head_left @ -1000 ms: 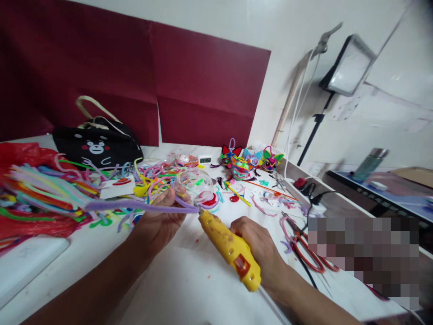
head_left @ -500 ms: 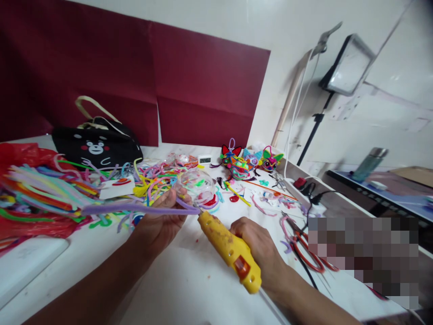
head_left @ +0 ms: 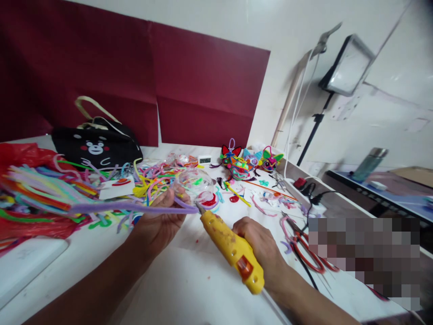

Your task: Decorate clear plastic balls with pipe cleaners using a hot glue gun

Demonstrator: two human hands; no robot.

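A yellow hot glue gun (head_left: 233, 253) is gripped in my right hand (head_left: 259, 243), a white glue stick trailing from its back end. Its metal nozzle points up and left, right beside the bent end of a lilac pipe cleaner (head_left: 135, 208); whether they touch I cannot tell. The pipe cleaner's long tail stretches left across my left hand (head_left: 162, 221). Those fingers are closed around a clear plastic ball (head_left: 194, 184), which has the pipe cleaner against its lower side. Part of my left fingers is hidden behind the pipe cleaner.
Colourful pipe cleaners (head_left: 50, 189) lie heaped at left before a black bag (head_left: 98, 144). Several finished cat-face ornaments (head_left: 240, 167) stand at the back. Orange-handled scissors (head_left: 304, 248) and a power strip (head_left: 314, 207) are at right. A pixelated patch hides the lower right.
The glue gun has shifted slightly right and down, its nozzle drawing a little away from the pipe cleaner's bend. The pipe cleaner has moved slightly left. My left hand stays nearly still.
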